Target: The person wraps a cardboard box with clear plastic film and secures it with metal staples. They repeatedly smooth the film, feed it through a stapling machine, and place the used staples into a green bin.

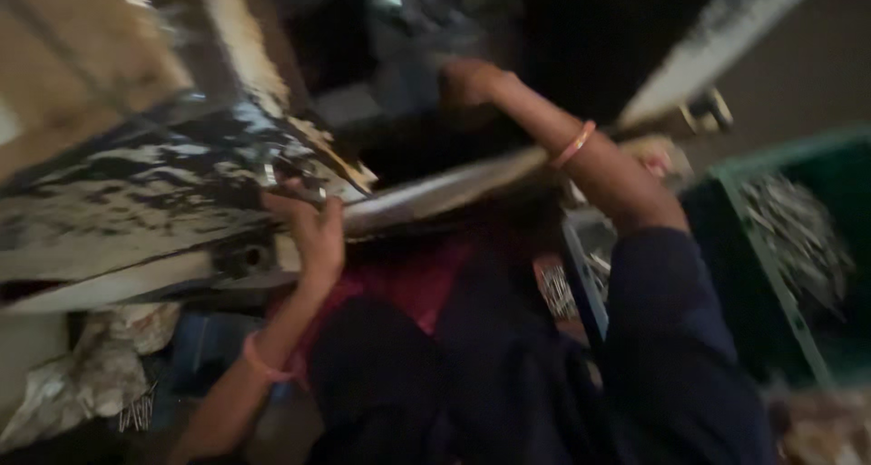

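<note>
head view, blurred | left hand [313, 234] laid on near edge of paint-stained metal work plate [154, 202], fingers together, pressing as if to steady | right hand [467, 82] reaching up into dark machine recess, fingers curled, grip unclear | green crate [771, 247] of metal parts at right, within arm's reach

A person's left hand [313, 234] grips the edge of a worn, black-and-white stained work surface [136, 211] at nine o'clock, while the right hand [467, 82], at twelve o'clock, reaches into a dark recess, its hold lost in blur. A long pale metal strip [435, 193] runs between them. At three o'clock, a green crate [771, 247] holds silvery metal pieces [798, 234].
</note>
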